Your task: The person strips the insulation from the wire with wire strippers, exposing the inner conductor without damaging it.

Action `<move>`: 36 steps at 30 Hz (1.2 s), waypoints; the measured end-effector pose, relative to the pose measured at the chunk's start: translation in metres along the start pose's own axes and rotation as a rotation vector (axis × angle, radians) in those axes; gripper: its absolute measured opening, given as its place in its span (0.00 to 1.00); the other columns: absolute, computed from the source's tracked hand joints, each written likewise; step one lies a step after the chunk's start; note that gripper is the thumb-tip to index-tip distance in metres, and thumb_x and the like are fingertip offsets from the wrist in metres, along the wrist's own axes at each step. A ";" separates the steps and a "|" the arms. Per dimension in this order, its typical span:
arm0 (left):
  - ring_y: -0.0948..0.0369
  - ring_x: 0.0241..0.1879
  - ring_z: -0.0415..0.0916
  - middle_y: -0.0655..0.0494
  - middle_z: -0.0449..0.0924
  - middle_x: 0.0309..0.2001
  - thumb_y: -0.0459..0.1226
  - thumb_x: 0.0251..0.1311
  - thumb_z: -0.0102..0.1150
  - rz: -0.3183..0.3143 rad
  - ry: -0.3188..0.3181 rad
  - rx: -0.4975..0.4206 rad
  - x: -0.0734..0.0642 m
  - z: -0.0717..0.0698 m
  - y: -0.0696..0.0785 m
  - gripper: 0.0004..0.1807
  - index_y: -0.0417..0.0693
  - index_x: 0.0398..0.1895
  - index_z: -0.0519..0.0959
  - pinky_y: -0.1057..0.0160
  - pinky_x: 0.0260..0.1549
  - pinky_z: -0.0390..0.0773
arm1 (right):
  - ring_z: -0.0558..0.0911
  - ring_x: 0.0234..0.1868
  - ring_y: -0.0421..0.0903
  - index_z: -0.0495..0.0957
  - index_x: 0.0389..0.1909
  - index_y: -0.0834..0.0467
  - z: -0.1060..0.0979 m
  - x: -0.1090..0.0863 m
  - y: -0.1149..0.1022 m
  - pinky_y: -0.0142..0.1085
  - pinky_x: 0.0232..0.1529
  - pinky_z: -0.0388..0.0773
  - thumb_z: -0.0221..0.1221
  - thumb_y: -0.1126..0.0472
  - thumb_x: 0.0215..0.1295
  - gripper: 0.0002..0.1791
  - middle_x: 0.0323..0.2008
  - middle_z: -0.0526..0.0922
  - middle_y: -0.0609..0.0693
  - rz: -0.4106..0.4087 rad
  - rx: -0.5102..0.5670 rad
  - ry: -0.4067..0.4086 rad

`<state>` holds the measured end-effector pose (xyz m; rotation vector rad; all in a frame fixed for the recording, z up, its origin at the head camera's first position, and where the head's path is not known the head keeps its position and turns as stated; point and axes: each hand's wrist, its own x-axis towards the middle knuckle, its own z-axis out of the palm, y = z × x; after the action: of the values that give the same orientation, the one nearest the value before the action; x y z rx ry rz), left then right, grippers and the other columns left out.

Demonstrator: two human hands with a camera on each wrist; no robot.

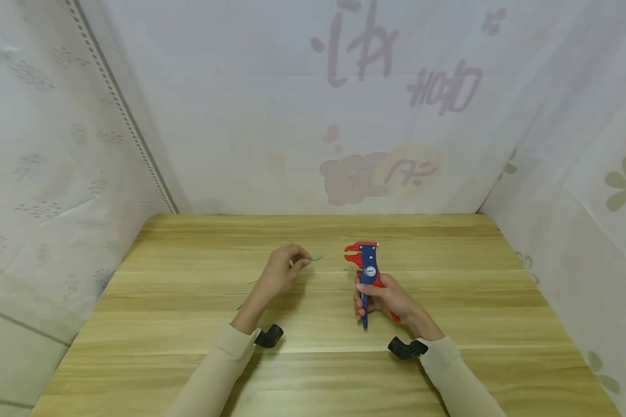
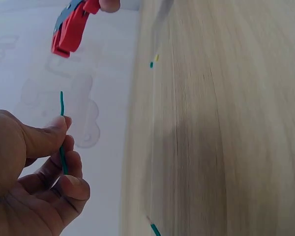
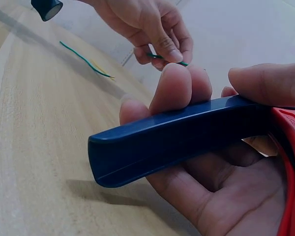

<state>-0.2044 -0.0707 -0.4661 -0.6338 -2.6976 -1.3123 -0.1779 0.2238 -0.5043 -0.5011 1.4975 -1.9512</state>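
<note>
A short green wire (image 2: 62,104) is pinched between the thumb and fingers of my left hand (image 1: 283,270), its free tip pointing right in the head view. My right hand (image 1: 386,298) grips the blue and red handles of a wire stripper (image 1: 369,263), which stands upright above the table. The stripper's red jaws are parted and face left, with a gap between them and the wire tip. In the right wrist view the blue handle (image 3: 177,125) fills the foreground, and fingers wrap around it.
On the wooden table (image 1: 313,376) behind my left wrist lie another green wire (image 3: 83,60) and a yellow wire (image 1: 253,281). Tiny green (image 2: 151,64) and yellow (image 2: 157,57) bits of insulation lie near the stripper. Patterned cloth (image 1: 240,116) hangs around the table.
</note>
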 end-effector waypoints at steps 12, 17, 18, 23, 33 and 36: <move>0.62 0.34 0.74 0.53 0.80 0.37 0.33 0.70 0.61 0.035 0.017 -0.014 -0.001 0.006 0.008 0.03 0.43 0.39 0.84 0.69 0.34 0.76 | 0.84 0.29 0.45 0.63 0.51 0.69 0.004 0.002 0.001 0.46 0.40 0.88 0.48 0.62 0.81 0.12 0.31 0.84 0.50 -0.008 0.017 -0.035; 0.62 0.35 0.74 0.52 0.80 0.38 0.34 0.70 0.61 0.029 0.015 -0.024 -0.001 0.006 0.009 0.03 0.44 0.39 0.84 0.69 0.35 0.76 | 0.84 0.29 0.45 0.61 0.51 0.71 0.008 0.002 0.001 0.47 0.40 0.88 0.50 0.60 0.80 0.16 0.30 0.84 0.50 0.016 0.003 -0.034; 0.62 0.35 0.74 0.52 0.80 0.38 0.34 0.70 0.61 0.031 0.016 -0.023 -0.001 0.006 0.010 0.03 0.44 0.39 0.84 0.69 0.35 0.77 | 0.84 0.29 0.45 0.60 0.51 0.72 0.009 0.003 0.002 0.46 0.41 0.88 0.50 0.60 0.80 0.17 0.30 0.84 0.50 0.019 0.000 -0.037; 0.62 0.34 0.75 0.53 0.80 0.37 0.33 0.70 0.61 0.051 0.031 -0.022 -0.002 0.006 0.011 0.03 0.44 0.39 0.84 0.69 0.33 0.77 | 0.84 0.29 0.45 0.61 0.52 0.71 0.011 0.005 0.005 0.45 0.41 0.88 0.49 0.61 0.81 0.15 0.30 0.84 0.50 0.010 0.010 -0.065; 0.62 0.34 0.76 0.53 0.80 0.36 0.32 0.70 0.61 0.056 0.025 -0.024 -0.004 0.005 0.016 0.03 0.44 0.39 0.84 0.69 0.33 0.77 | 0.84 0.28 0.45 0.61 0.53 0.69 0.016 0.006 0.004 0.44 0.40 0.88 0.51 0.60 0.80 0.16 0.30 0.83 0.50 0.037 0.022 -0.068; 0.62 0.34 0.75 0.53 0.80 0.36 0.32 0.70 0.61 0.064 0.021 -0.028 -0.004 0.005 0.016 0.03 0.44 0.39 0.84 0.69 0.33 0.77 | 0.84 0.29 0.45 0.61 0.53 0.69 0.017 0.006 0.004 0.44 0.40 0.88 0.51 0.60 0.80 0.16 0.30 0.83 0.50 0.034 0.026 -0.084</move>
<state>-0.1938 -0.0588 -0.4583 -0.6990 -2.6239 -1.3364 -0.1706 0.2064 -0.5035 -0.5362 1.4179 -1.8973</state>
